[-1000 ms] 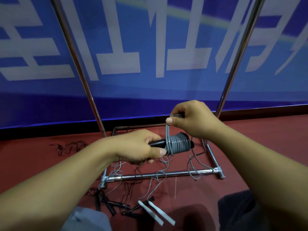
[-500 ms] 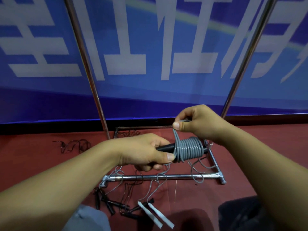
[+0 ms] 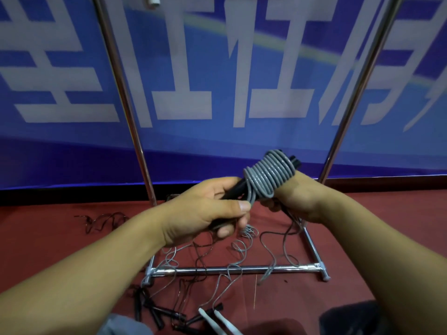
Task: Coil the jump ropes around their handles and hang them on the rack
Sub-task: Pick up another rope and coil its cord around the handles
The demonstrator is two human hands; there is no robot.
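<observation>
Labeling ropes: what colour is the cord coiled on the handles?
Grey cord, wound on black handles; head view.

Grey coiled jump rope on black handles held between both hands, above chrome rack base frame. Left hand left of coil, right hand right of & under it. Loose cords on red floor inside frame; spare black handles in front, lower left. Printed banner behind rack uprights.

Large white characters on the blue banner, above and beyond the fingers of both hands; strokes are blurred and cropped at the top edge, so no character can be read with certainty. No other lettering legible
</observation>
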